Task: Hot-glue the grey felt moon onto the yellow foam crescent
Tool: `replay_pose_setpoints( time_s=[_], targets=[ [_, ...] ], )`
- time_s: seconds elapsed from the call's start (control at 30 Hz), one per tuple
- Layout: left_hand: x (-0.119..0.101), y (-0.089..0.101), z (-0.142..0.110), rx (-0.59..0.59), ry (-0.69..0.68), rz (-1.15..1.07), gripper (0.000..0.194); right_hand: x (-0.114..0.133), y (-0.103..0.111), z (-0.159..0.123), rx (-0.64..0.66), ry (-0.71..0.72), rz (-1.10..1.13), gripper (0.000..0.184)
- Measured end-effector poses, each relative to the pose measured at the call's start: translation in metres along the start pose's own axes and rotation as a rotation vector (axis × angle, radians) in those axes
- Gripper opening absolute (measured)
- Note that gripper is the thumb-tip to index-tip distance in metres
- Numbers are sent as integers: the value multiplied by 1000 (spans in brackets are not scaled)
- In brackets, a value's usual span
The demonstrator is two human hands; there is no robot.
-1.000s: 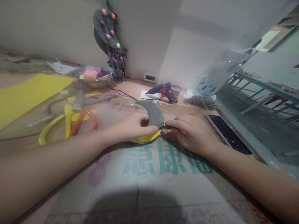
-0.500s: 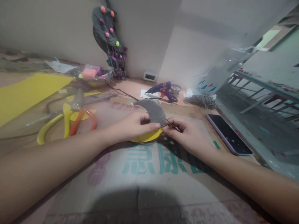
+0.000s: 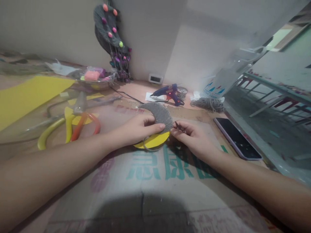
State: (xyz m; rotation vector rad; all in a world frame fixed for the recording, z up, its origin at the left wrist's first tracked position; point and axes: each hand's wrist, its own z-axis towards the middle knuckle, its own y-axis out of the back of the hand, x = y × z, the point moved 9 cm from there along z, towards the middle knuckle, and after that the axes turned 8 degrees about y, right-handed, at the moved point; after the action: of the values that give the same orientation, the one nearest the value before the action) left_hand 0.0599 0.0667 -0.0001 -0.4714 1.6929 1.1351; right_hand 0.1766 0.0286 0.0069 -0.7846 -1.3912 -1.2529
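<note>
A crescent moon shape point(image 3: 161, 115) wrapped in grey yarn lies under my left hand point(image 3: 139, 129), whose thumb presses on its face while the fingers curl behind. Its lower part point(image 3: 153, 141) is bare yellow card, with a loose grey loop of yarn hanging beside it. At the crescent's right edge my right hand point(image 3: 190, 136) is closed in a pinch. From its fingers sticks a small dark looped bit of yarn point(image 3: 180, 127); its exact form is blurred.
A blue glue gun point(image 3: 167, 93), its red light on, lies behind. Yellow- and orange-handled pliers point(image 3: 70, 124) are left, a phone point(image 3: 236, 139) right. Further back are grey yarn point(image 3: 209, 104), a plastic bag point(image 3: 216, 87), a bowl of clay packs point(image 3: 94, 77) and a decorated hanging crescent point(image 3: 108, 30).
My right hand has shifted from the crescent's lower edge round to its right side, the dark yarn now tilted up in its fingers. More yellow card shows below my left thumb.
</note>
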Motion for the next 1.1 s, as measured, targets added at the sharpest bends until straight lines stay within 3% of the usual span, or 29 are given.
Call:
replay_pose_setpoints(
  time_s=[0.4,0.5,0.63,0.77,0.9,1.1],
  targets=[
    [-8,2,-1,-25,-96,145,39,1,-3,0,47,27,-108,27],
    [-5,3,-1,-24,-70,93,37,14,5,-2,32,168,-255,25],
    [0,4,-1,-27,-25,27,34,41,21,-8,-65,470,-667,27],
    [1,6,1,-37,-22,5,32,50,21,-12,-33,663,-945,29],
    [1,6,2,-23,-23,-36,30,53,17,-15,-22,772,-1077,27],
    [0,7,3,-26,-19,-40,28,55,9,-17,17,815,-1124,25]
  ],
)
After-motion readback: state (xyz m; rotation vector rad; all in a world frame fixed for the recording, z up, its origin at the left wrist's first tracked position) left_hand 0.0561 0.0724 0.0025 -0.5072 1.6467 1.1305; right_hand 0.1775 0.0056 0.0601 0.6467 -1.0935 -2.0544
